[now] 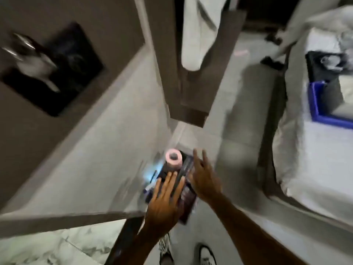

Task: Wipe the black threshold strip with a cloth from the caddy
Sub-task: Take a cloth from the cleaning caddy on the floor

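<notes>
The view is blurred by motion. A dark caddy (188,196) stands on the floor against the wall, with a pink roll (173,157) upright at its far end and a bluish item (150,175) at its left side. My left hand (164,199) hovers flat over the caddy's near half, fingers spread, holding nothing. My right hand (203,178) is above the caddy's right edge, fingers apart and empty. The black threshold strip (125,240) runs along the floor at bottom left, between the marble floor and the grey tiles. No cloth can be made out.
A bed with white linen (313,165) fills the right side, carrying a blue tray (322,116) and a black tray (321,66). A brown door (193,104) with a white towel (198,35) stands ahead. A black panel with a metal handle (55,67) is on the left wall. My shoes (206,254) are below.
</notes>
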`<control>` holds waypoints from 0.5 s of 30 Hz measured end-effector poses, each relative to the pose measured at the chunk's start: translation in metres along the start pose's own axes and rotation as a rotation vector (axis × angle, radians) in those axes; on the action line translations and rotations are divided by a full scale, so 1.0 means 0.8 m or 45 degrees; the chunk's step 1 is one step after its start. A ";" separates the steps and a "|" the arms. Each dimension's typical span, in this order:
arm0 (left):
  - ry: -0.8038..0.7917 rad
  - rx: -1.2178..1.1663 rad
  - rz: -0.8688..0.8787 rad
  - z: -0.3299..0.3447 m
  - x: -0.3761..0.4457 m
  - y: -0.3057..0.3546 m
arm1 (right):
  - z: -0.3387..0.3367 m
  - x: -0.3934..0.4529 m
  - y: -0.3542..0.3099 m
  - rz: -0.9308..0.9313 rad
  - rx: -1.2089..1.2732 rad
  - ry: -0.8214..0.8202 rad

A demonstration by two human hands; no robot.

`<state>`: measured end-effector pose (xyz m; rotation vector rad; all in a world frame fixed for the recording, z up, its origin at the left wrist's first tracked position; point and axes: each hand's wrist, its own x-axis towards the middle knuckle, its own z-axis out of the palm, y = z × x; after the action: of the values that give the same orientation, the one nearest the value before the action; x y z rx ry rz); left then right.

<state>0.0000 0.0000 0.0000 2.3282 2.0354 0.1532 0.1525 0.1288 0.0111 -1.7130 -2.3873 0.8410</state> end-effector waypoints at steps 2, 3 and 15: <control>-0.096 -0.058 -0.055 0.085 -0.025 -0.020 | 0.098 -0.013 0.031 0.029 0.058 -0.278; -0.104 -0.073 -0.081 0.123 -0.043 -0.031 | 0.143 -0.022 0.040 0.097 0.119 -0.348; -0.406 -0.207 -0.116 0.439 -0.139 -0.157 | 0.493 0.061 0.089 0.807 0.294 -0.311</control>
<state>-0.1017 -0.0819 -0.3668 2.0107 1.8904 -0.0514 0.0470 0.0380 -0.3681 -2.4060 -1.7531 1.4062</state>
